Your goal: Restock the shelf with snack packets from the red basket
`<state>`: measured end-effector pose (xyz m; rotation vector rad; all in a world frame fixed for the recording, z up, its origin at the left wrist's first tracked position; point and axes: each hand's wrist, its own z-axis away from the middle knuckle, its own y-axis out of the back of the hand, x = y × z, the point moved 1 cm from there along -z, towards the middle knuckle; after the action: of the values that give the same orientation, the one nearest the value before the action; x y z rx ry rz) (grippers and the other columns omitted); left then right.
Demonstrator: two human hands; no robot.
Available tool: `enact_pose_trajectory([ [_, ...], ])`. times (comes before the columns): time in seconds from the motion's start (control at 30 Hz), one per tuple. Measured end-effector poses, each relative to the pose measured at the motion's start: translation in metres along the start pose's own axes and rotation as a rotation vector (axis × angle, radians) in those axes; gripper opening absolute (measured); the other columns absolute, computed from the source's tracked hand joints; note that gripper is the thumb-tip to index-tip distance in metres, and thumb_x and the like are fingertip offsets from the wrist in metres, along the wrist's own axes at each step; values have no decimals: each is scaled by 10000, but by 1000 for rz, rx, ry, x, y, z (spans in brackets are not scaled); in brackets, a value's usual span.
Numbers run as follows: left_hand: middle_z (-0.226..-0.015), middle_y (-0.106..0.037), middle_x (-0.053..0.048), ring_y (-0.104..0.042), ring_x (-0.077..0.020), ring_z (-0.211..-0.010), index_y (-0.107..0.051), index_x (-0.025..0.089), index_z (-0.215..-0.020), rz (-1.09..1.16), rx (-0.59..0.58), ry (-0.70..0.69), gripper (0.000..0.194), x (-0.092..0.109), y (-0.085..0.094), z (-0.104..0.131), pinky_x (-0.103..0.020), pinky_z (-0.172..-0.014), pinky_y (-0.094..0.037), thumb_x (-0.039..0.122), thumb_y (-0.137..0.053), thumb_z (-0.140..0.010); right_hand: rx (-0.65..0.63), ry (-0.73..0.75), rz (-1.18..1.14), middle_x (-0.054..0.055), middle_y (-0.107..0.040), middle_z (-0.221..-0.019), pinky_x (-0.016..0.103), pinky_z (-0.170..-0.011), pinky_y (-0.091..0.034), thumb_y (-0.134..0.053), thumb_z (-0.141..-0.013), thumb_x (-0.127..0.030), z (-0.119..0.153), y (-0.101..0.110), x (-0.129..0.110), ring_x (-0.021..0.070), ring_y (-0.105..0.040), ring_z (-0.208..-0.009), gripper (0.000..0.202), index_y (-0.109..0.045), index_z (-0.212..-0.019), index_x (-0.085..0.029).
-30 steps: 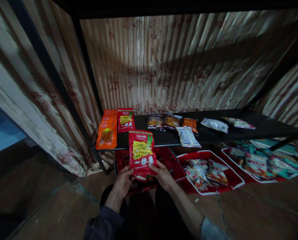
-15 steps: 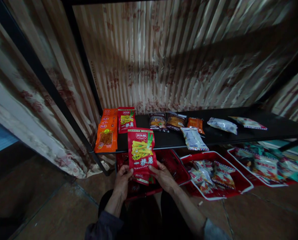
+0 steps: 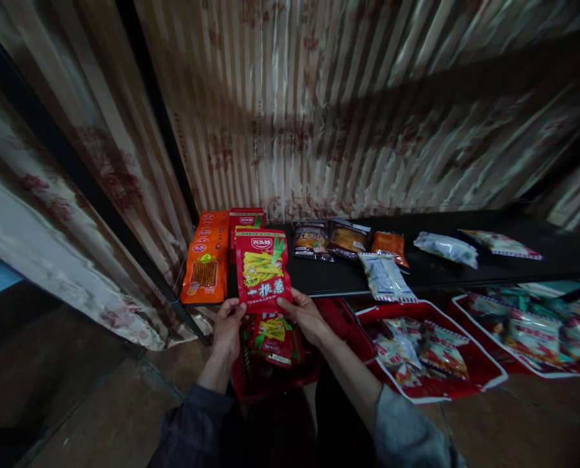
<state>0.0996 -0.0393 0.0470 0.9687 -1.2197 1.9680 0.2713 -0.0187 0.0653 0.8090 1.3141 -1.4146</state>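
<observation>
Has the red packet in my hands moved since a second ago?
Yes. The held packet has moved forward, now reaching farther past the front edge of the black shelf.

A striped curtain (image 3: 290, 84) hangs above a brown tiled floor (image 3: 112, 403).

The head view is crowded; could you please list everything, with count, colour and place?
Held pouch: one, red, in both hands
Other pouches: two or more, red, below it and on shelf
Long pack: one visible, orange, shelf's left end
Dark packs: two, brown, mid-shelf
Small pack: one, orange, beside them
White packs: three, mostly white, right of dark packs
Shelf: one, black, beyond hands
Baskets: three, red, below shelf
Basket packs: several, white-red and teal, right-hand baskets
Curtain: count unclear, striped beige, behind
Floor: one, brown, below
Sleeves: two, blue-grey, bottom
Left hand, right hand: one each, on pouch
</observation>
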Motion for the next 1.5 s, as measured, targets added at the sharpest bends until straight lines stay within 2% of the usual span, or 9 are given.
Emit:
enact_pose_trajectory([
  [0.17,-656,-584,37,-548,-83,-573,-542,176,-719,1,39,-55,378,3,-20,-22,-241,-593,-444,319,-799,-483,44,68,34,1,-709,-790,235,-538,-483,-798,-557,-387,-26,3,-15,135,-605,-620,396,-702,-894,-203],
  [0.33,-676,-568,36,-576,-85,-619,-531,172,-686,26,92,-146,255,12,-37,-53,-278,-718,-481,220,-747,-559,30,93,7,10,-705,-827,272,-599,-521,-797,-551,-370,-56,2,-20,152,-629,-681,372,-701,-873,-210],
  [0.5,-674,-573,32,-570,-89,-591,-534,180,-708,-43,150,-188,157,16,-41,-82,-279,-691,-472,171,-675,-640,82,77,51,6,-705,-808,257,-578,-508,-782,-568,-319,-86,-2,-12,146,-629,-672,298,-705,-837,-215],
  [0.63,-748,-582,16,-572,-99,-683,-562,188,-792,-170,232,-285,161,17,-38,-96,-258,-728,-457,86,-604,-675,134,81,90,-2,-697,-764,229,-527,-480,-763,-566,-294,-109,-7,-5,135,-605,-640,262,-710,-812,-218],
  [0.73,-811,-598,-6,-565,-116,-762,-590,191,-834,-280,258,-354,222,15,-37,-101,-266,-790,-438,45,-590,-666,157,98,124,-5,-690,-747,220,-508,-464,-743,-563,-291,-122,-9,-3,129,-587,-628,241,-711,-789,-213],
  [0.93,-836,-603,-46,-576,-182,-854,-638,182,-788,-454,265,-424,167,9,-37,-100,-321,-865,-416,85,-590,-660,141,132,181,-6,-689,-731,217,-495,-451,-718,-559,-303,-140,-7,-3,126,-574,-617,213,-701,-745,-200],
  [1.13,-896,-622,-80,-583,-198,-885,-642,175,-801,-538,296,-401,214,10,-41,-102,-323,-887,-407,50,-558,-650,148,140,211,-19,-685,-723,200,-472,-460,-718,-566,-275,-146,-6,6,122,-577,-609,217,-705,-772,-208],
  [1.3,-913,-624,-82,-583,-207,-918,-648,176,-788,-495,304,-380,249,11,-42,-102,-313,-892,-399,22,-553,-617,157,147,247,-28,-682,-710,201,-472,-472,-711,-583,-273,-152,-5,11,125,-583,-611,208,-703,-780,-208],
  [1.5,-1015,-627,-101,-556,-236,-1037,-660,186,-829,-574,280,-402,304,9,-43,-101,-334,-953,-372,16,-545,-606,138,176,174,-30,-687,-703,194,-440,-467,-723,-587,-255,-158,-2,18,126,-585,-589,204,-703,-786,-213],
])
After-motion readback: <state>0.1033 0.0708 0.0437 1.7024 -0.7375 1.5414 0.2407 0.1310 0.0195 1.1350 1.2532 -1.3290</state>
